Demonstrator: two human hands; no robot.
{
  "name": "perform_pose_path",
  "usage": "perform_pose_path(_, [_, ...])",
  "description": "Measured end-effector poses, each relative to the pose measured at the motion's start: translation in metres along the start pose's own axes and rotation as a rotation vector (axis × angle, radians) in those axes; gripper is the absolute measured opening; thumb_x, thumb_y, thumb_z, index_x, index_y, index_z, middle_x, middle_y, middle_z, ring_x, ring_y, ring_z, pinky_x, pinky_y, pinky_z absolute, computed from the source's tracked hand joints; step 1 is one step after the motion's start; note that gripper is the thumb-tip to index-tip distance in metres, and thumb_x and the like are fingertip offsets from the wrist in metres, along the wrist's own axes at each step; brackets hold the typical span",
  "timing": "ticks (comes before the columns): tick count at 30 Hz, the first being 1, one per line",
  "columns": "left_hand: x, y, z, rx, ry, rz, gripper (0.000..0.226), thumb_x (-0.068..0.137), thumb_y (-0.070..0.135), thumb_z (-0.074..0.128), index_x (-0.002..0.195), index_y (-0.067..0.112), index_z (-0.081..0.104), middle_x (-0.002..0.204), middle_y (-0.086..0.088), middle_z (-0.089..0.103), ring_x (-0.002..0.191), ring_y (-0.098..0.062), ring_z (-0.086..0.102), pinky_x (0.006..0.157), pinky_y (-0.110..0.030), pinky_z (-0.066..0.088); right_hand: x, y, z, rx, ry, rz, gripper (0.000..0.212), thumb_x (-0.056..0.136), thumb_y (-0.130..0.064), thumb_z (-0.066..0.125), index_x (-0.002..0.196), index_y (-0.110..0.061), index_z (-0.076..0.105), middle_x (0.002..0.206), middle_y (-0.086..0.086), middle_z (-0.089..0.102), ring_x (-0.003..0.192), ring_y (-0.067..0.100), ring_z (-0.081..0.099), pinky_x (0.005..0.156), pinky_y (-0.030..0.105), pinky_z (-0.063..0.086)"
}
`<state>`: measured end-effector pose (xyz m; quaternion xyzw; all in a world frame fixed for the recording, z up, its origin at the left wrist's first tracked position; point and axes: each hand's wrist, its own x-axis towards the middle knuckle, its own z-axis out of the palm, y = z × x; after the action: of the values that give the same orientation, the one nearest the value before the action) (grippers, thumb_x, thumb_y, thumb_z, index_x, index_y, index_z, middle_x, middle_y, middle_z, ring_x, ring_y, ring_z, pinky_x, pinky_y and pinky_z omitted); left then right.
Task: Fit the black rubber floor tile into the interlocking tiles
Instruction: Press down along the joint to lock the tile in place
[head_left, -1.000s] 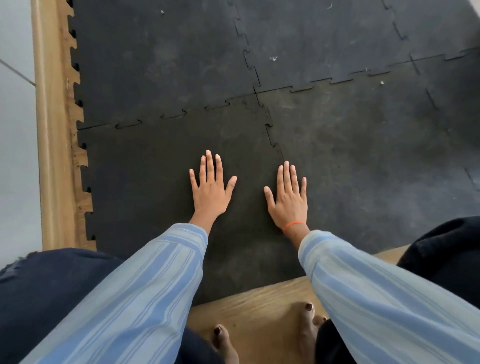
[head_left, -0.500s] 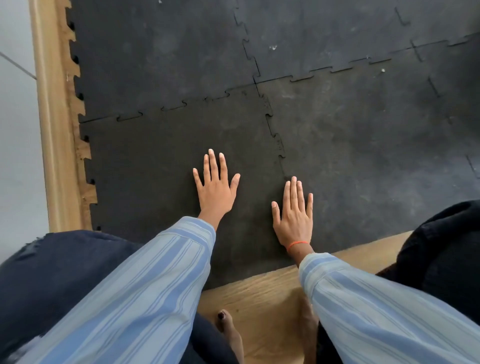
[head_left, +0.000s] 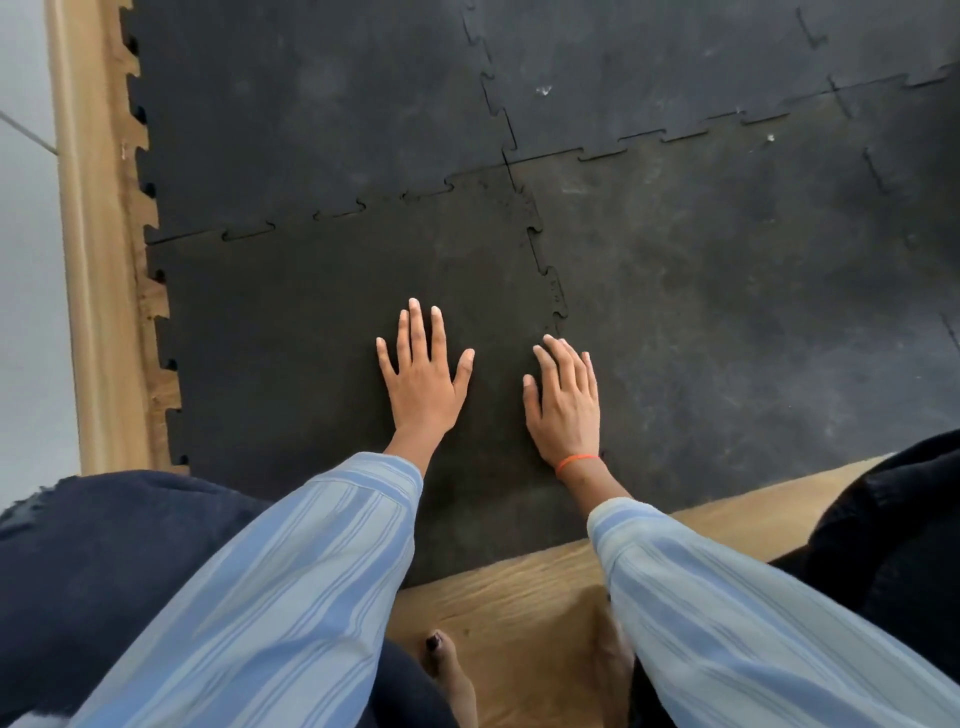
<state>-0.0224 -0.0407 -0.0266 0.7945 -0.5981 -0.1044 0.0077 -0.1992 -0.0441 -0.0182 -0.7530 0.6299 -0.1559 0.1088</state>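
The black rubber floor tile (head_left: 291, 332) lies flat at the near left, its jigsaw teeth meshed with the interlocking tiles (head_left: 727, 291) beyond it and to its right. My left hand (head_left: 423, 376) rests palm down on it with fingers spread. My right hand (head_left: 566, 402), with an orange band at the wrist, lies flat just left of the toothed seam (head_left: 553, 291) on the tile's right side, fingers close together. Neither hand holds anything.
Wooden floor (head_left: 519, 592) shows along the near edge and as a strip (head_left: 98, 260) on the left, where free tile teeth stick out. My knees in dark trousers (head_left: 104, 571) and bare toes (head_left: 441, 660) are at the bottom.
My right hand has slid back toward me along the right seam and drawn its fingers together. My left hand has stayed flat on the tile.
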Motion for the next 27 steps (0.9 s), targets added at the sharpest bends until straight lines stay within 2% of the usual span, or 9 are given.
perform_pose_path(3, [0.0,0.0,0.002,-0.014,0.036,-0.004,0.071,0.096,0.057,0.02,0.153,0.016,0.019,0.161,-0.011,0.013,0.147,-0.027,0.015,0.115,-0.054,0.011,0.015,-0.003,0.007,-0.017,-0.025,-0.029,0.041,0.094,-0.028,0.043,0.127,-0.008,0.054,0.136,0.008,0.054,0.129,0.024,0.044,0.114,0.038,0.026])
perform_pose_path(7, [0.001,0.001,0.002,-0.036,0.088,-0.02,0.069,0.095,0.056,0.027,0.151,0.016,0.026,0.159,-0.011,0.019,0.145,-0.027,0.022,0.114,-0.055,0.015,0.012,-0.004,0.008,-0.045,-0.036,-0.005,0.042,0.094,-0.031,0.044,0.131,-0.012,0.052,0.137,0.007,0.052,0.13,0.022,0.042,0.114,0.037,0.023])
perform_pose_path(13, [0.014,-0.001,-0.005,-0.018,0.035,-0.032,0.073,0.092,0.061,0.021,0.153,0.02,0.019,0.161,-0.007,0.011,0.148,-0.023,0.013,0.116,-0.054,0.011,0.065,-0.015,0.013,-0.033,-0.133,0.02,0.054,0.097,-0.038,0.031,0.142,-0.009,0.038,0.152,0.008,0.035,0.143,0.023,0.027,0.119,0.036,0.012])
perform_pose_path(18, [0.058,-0.019,-0.012,-0.004,0.036,-0.047,0.074,0.091,0.062,0.017,0.153,0.021,0.019,0.162,-0.003,0.011,0.148,-0.023,0.011,0.116,-0.059,0.008,0.09,-0.011,0.017,-0.059,-0.123,0.0,0.054,0.096,-0.04,0.036,0.14,-0.007,0.038,0.148,0.008,0.039,0.14,0.025,0.031,0.119,0.039,0.017])
perform_pose_path(21, [0.058,-0.017,-0.014,-0.002,0.049,-0.036,0.073,0.091,0.061,0.017,0.152,0.02,0.021,0.161,-0.004,0.013,0.147,-0.024,0.013,0.115,-0.06,0.009,0.092,-0.012,0.018,-0.07,-0.138,0.002,0.057,0.096,-0.042,0.037,0.14,-0.007,0.037,0.149,0.008,0.037,0.141,0.024,0.028,0.119,0.041,0.016])
perform_pose_path(24, [0.068,-0.017,-0.022,-0.019,0.012,-0.044,0.082,0.089,0.067,0.02,0.153,0.017,0.015,0.162,-0.005,0.007,0.148,-0.024,0.005,0.115,-0.061,0.006,0.118,-0.014,0.021,-0.043,-0.167,-0.045,0.058,0.096,-0.044,0.033,0.142,-0.009,0.035,0.156,0.006,0.028,0.146,0.023,0.018,0.12,0.041,0.011])
perform_pose_path(27, [0.104,-0.029,-0.038,-0.083,-0.068,-0.138,0.103,0.08,0.08,0.029,0.154,0.014,0.002,0.162,-0.005,-0.004,0.148,-0.023,-0.005,0.114,-0.062,0.002,0.152,-0.015,0.026,-0.076,-0.218,-0.112,0.064,0.097,-0.049,0.03,0.148,-0.011,0.023,0.16,0.004,0.015,0.148,0.019,0.008,0.121,0.039,0.005])
